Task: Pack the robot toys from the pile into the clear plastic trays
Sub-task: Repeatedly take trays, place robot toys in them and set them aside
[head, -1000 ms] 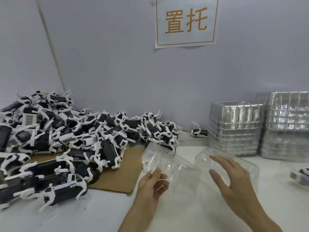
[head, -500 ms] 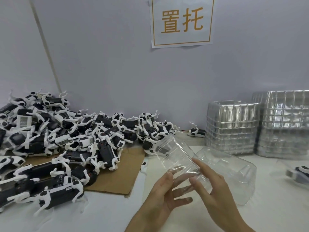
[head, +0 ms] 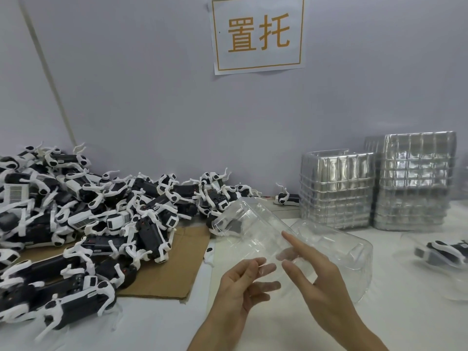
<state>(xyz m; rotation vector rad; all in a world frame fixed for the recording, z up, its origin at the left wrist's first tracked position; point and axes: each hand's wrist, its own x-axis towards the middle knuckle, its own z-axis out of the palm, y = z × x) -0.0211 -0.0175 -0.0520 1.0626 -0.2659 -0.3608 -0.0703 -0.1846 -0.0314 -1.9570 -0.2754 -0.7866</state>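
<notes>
A big pile of black-and-white robot toys [head: 83, 219] covers the left of the table, partly on a sheet of cardboard [head: 174, 269]. I hold a clear plastic tray [head: 253, 229] tilted in the air at the centre. My left hand [head: 240, 285] grips its near end, fingers seen through the plastic. My right hand [head: 316, 282] touches the same tray on its right side with straight fingers. A second clear tray [head: 354, 264] lies upside down on the table behind my right hand.
Two tall stacks of clear trays [head: 336, 191] [head: 415, 181] stand at the back right by the wall. One robot toy [head: 286, 198] lies alone beside them. Another toy in a tray [head: 445, 252] sits at the right edge. A paper sign [head: 258, 34] hangs on the wall.
The held tray has been raised and tilted further up to the left. My right hand moved off the lying tray and onto the held one.
</notes>
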